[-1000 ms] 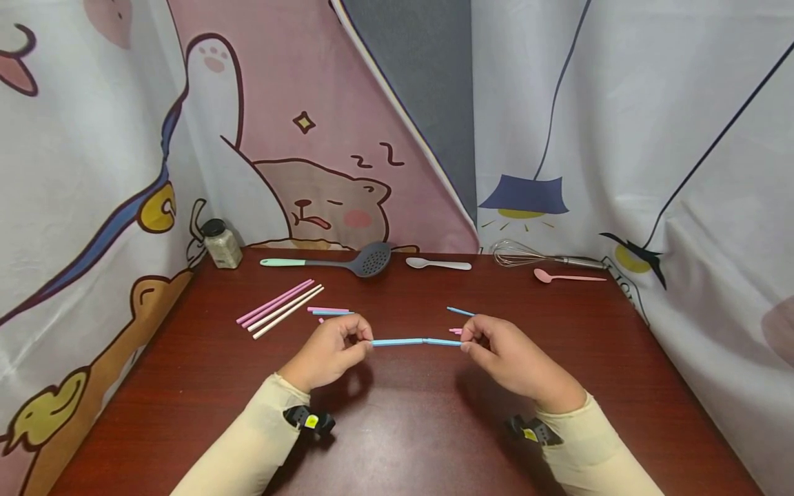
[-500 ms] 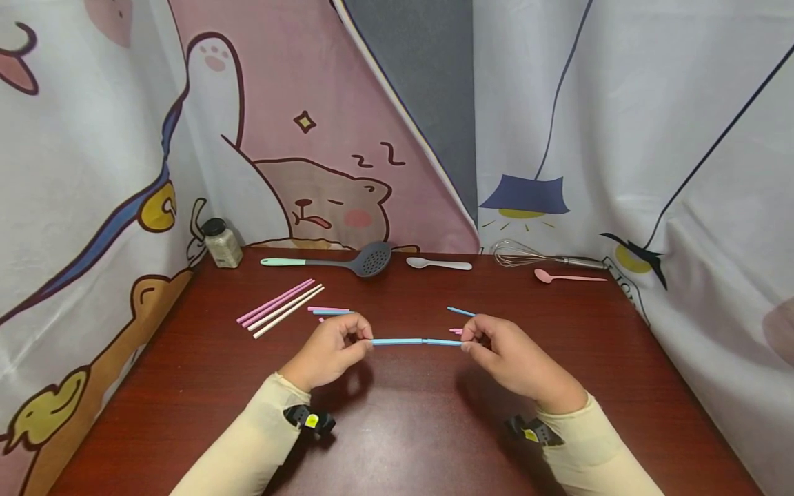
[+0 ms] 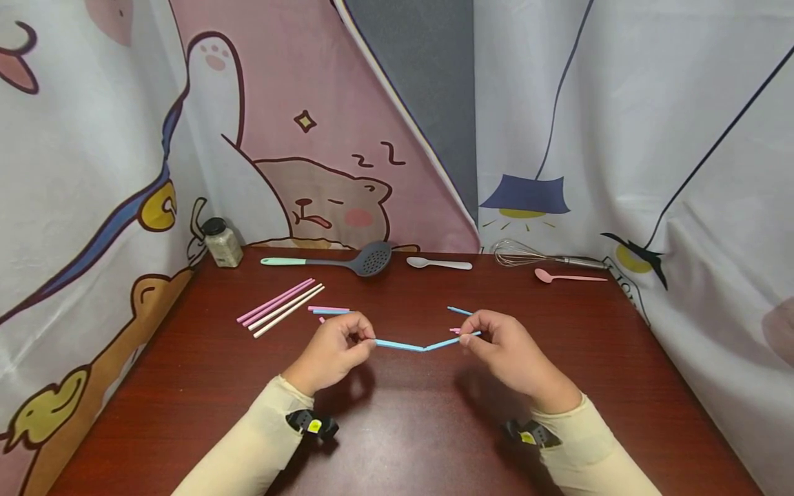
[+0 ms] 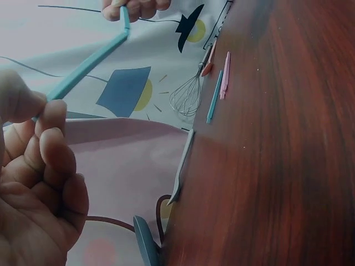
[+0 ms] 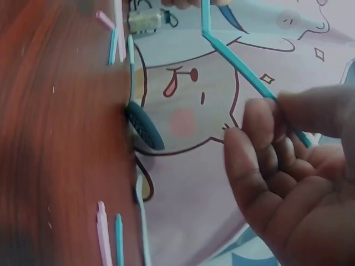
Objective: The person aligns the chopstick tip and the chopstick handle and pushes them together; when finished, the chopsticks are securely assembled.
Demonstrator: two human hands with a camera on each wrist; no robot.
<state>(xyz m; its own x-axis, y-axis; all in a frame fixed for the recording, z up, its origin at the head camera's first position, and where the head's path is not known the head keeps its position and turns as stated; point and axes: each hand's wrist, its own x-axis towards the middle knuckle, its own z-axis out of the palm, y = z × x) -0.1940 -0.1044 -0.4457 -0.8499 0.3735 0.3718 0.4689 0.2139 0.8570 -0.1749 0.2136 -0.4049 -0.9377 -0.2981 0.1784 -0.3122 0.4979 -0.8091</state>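
Observation:
A light blue straw (image 3: 400, 346) is held up above the table, bent at a joint near its middle into a shallow V. My left hand (image 3: 331, 351) pinches its left end between thumb and fingertips. On the other side, my right hand (image 3: 515, 355) pinches the right arm of the straw, and a short tail (image 5: 302, 137) pokes out past the fingers in the right wrist view. Behind the left hand lie a short pink piece (image 3: 331, 308) and a short blue piece (image 3: 325, 313), partly hidden. Another blue piece (image 3: 459, 311) and a pink one (image 3: 455, 331) lie behind the right hand.
Pink straws (image 3: 276, 302) and cream straws (image 3: 288, 311) lie at the left. Along the back are a lidded jar (image 3: 223, 246), a slotted skimmer (image 3: 372, 260), a white spoon (image 3: 437, 264), a whisk (image 3: 521, 255) and a pink spoon (image 3: 546, 276). Printed curtains surround the table.
The straw, nearly straight before, now bends downward at its middle. The right hand's pinch has shifted inward along it, so the straw's end shows beyond the fingers. The left hand moved slightly right.

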